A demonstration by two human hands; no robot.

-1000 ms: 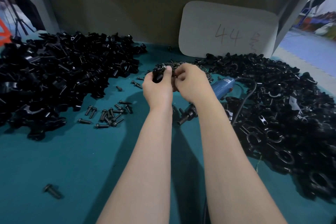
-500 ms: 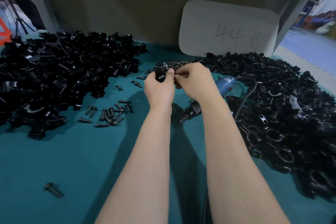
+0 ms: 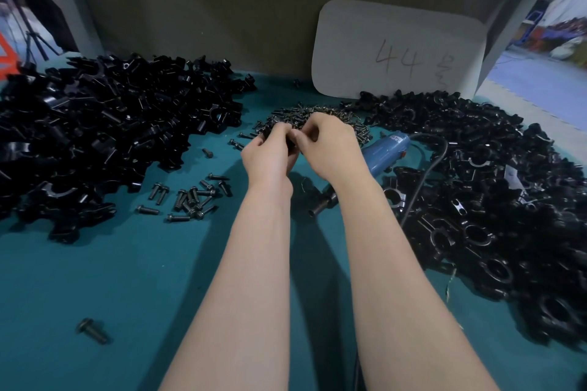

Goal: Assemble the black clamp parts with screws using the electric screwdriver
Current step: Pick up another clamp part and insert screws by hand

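Evidently the left hand [image 3: 270, 157] grips a black clamp part [image 3: 290, 146]. The right hand [image 3: 330, 149] pinches it, beside the screw pile [image 3: 287, 116] for reach.

Two hands: left hand [image 3: 270, 160], right hand [image 3: 332, 149]. One electric screwdriver [image 3: 384, 152]. Two clamp-part piles: left pile [image 3: 95, 136], right pile [image 3: 495, 206].

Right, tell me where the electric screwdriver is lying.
In the head view the electric screwdriver lies on the teal table, just right of the right hand, at the near edge of the right-side pile of black clamp parts.
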